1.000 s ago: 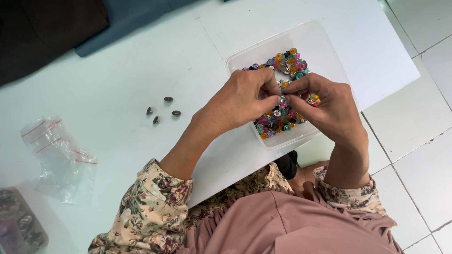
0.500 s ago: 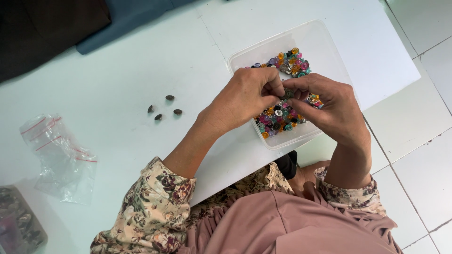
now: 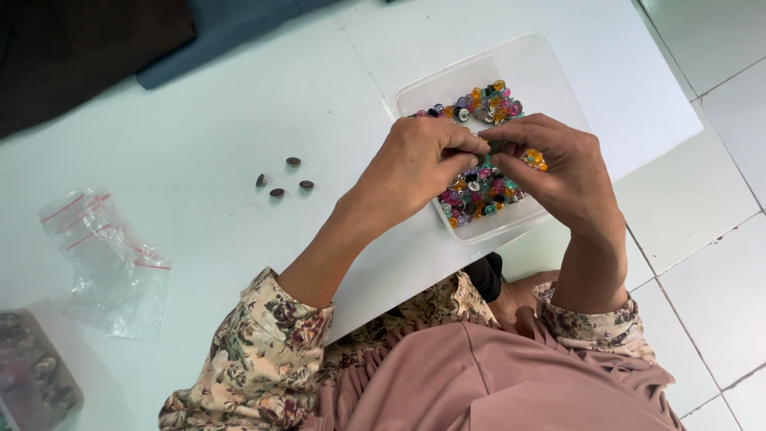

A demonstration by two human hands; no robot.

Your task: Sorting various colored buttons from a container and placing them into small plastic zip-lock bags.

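Note:
A clear plastic tray (image 3: 542, 64) full of small colourful beads (image 3: 488, 102) sits at the right edge of the white table (image 3: 199, 128). Both hands hover over it with fingertips meeting. My left hand (image 3: 419, 164) and my right hand (image 3: 558, 172) pinch one small dark piece (image 3: 496, 148) between them. What exactly that piece is stays mostly hidden by the fingers.
Several small dark oval pieces (image 3: 283, 180) lie on the table left of the hands. Crumpled clear zip bags (image 3: 108, 263) rest at the left, and a container of dark bits (image 3: 32, 383) shows at the bottom left corner. Dark cloth (image 3: 88, 40) covers the far left. Tiled floor (image 3: 702, 207) lies to the right.
The hands have stayed over the tray, with only slight finger movement around the small piece. Nothing else has moved.

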